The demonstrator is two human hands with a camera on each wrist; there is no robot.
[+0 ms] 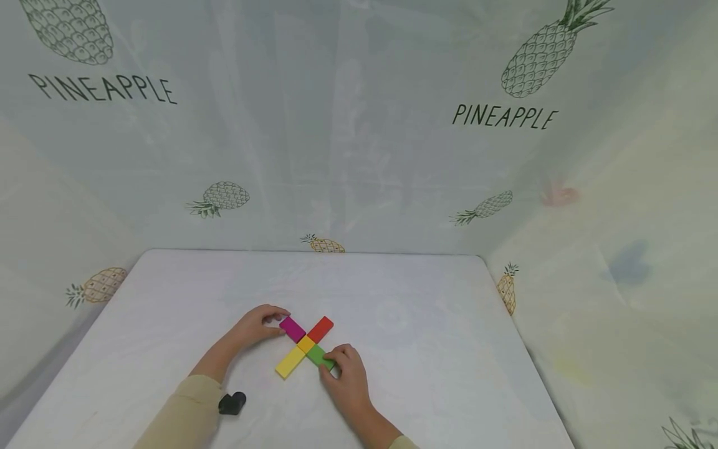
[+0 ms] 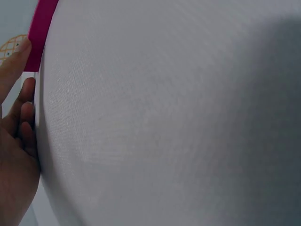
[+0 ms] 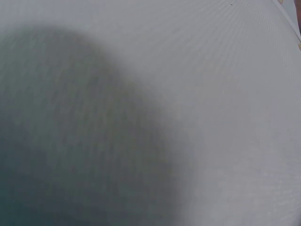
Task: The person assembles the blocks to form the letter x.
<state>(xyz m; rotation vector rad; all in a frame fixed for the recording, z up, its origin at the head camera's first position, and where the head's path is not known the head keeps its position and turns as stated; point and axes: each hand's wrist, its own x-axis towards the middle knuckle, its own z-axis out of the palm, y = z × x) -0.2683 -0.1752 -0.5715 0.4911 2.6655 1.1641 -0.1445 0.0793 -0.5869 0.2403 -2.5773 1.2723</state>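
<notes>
Flat coloured blocks form a cross on the white table in the head view. A small orange-yellow block (image 1: 306,343) is at its centre. My left hand (image 1: 255,325) pinches the outer end of the magenta block (image 1: 293,329), the cross's upper left arm; in the left wrist view a fingertip touches that block's side. With thumb and finger, my right hand (image 1: 349,381) pinches the green block (image 1: 317,355) at the lower right, partly covering it. A red block (image 1: 321,329) points to the upper right, a yellow block (image 1: 290,362) to the lower left. The right wrist view shows no hand.
A white table (image 1: 437,349) lies under everything. Near the left sleeve is a small black object (image 1: 232,403), its kind unclear. Behind the table hangs a pale curtain (image 1: 348,125) printed with pineapples. A dark blurred shape fills much of the right wrist view.
</notes>
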